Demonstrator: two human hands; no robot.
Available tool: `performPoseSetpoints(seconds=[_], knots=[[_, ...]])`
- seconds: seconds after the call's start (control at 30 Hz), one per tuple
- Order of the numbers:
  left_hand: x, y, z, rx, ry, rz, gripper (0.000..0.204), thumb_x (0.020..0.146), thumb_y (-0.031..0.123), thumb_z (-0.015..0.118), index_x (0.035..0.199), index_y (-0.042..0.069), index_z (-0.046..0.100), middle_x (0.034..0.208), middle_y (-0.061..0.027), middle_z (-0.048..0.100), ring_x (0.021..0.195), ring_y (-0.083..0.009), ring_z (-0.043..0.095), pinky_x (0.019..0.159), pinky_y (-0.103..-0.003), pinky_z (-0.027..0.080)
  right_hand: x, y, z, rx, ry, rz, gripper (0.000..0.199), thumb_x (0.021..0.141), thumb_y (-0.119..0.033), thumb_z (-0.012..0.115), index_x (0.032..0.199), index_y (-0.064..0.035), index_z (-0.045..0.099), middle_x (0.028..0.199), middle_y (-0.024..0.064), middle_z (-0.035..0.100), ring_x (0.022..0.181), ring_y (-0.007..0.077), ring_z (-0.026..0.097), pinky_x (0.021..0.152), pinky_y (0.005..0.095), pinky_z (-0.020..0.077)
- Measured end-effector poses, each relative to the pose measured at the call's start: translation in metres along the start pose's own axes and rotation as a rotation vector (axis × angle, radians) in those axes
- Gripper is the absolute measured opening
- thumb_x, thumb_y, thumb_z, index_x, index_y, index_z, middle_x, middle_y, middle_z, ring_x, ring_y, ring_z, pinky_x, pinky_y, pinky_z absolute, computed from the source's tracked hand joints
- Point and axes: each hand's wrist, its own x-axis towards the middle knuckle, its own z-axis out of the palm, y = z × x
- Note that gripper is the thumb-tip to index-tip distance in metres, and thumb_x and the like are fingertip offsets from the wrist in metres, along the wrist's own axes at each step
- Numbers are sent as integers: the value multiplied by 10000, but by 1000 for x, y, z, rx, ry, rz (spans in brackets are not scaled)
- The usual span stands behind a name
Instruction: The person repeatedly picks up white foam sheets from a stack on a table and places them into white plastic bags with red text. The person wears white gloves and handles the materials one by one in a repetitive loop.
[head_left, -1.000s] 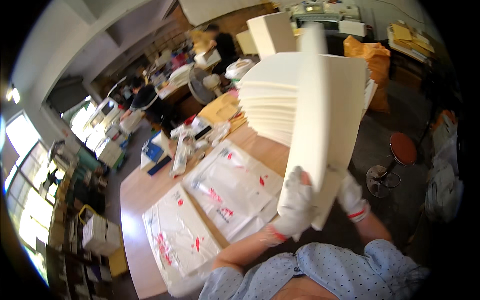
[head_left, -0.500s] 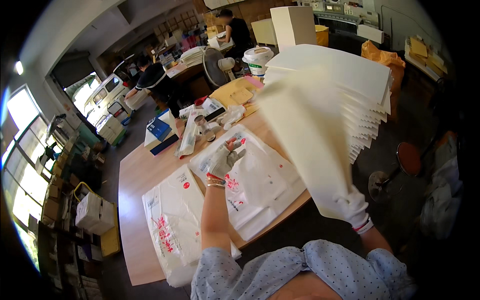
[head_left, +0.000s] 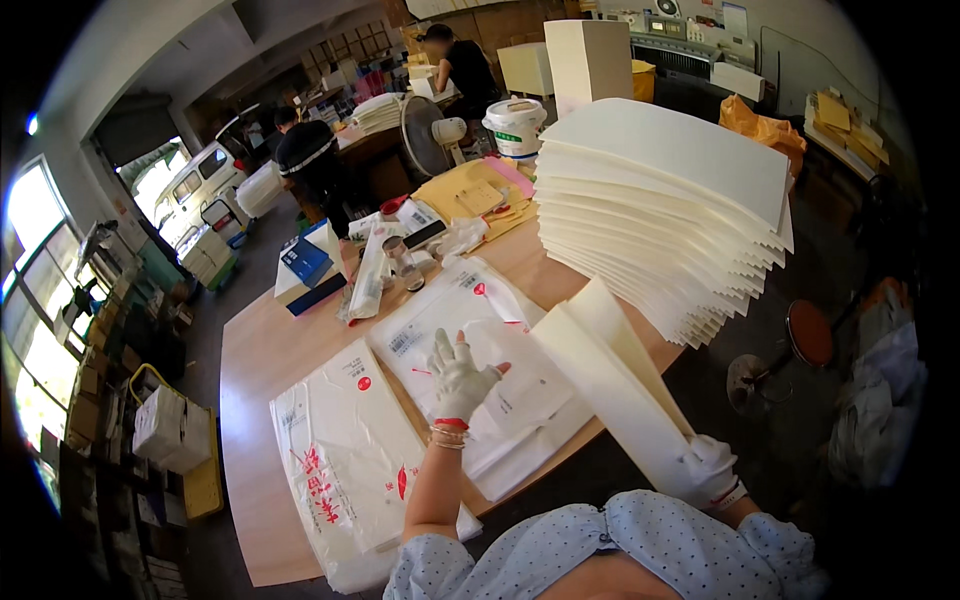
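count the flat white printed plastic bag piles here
2, both on the wooden table: left pile, and right pile beside it, under the white-gloved left hand; others may be hidden.

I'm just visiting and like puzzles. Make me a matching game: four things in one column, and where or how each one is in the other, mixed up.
Column one
1. left hand
2. right hand
3. stool
4. bucket

Column two
A. white, beside the fan
B. round and red-brown on top
C. fingers spread, over a plastic bag
D. holding the end of pale sheets

Pairs: 1-C; 2-D; 3-B; 4-A
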Motion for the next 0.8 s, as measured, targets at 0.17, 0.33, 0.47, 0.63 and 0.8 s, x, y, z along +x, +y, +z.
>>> performPoseSetpoints(seconds=[0.17,0.33,0.47,0.63,0.8], knots=[[-1,0,38,352,147,-40,690,722,367,666,1264,4,441,1413,-230,278,1328,-367,221,1087,-542,80,14,-20,-30,24,60,2,96,779,-97,556,795,-35,627,798,202,628,617,321,617,516,354,490],[48,-47,51,194,25,-108,360,769,282,596,1048,57,563,1089,-149,596,1083,-338,513,981,-517,309,22,-21,-4,85,-57,51,101,813,-140,531,808,-81,613,800,127,630,625,308,614,521,345,498],[49,-47,43,-176,18,-226,281,789,280,600,987,83,566,1003,-152,625,935,-351,589,789,-457,465,52,-12,36,-191,-373,-145,124,823,-214,524,825,-101,575,748,89,605,623,295,613,521,385,491],[24,-26,54,-158,269,89,343,774,318,644,995,66,573,1030,-174,616,894,-348,601,763,-424,480,99,-24,42,-281,-556,-179,157,804,-243,536,809,-88,564,744,113,615,665,312,619,568,431,480],[39,-40,101,-497,69,85,280,771,266,644,935,44,598,991,-184,623,876,-320,608,749,-395,485,112,-28,50,-275,-598,-170,206,803,-263,548,817,-61,587,744,150,614,695,337,620,600,455,478]])
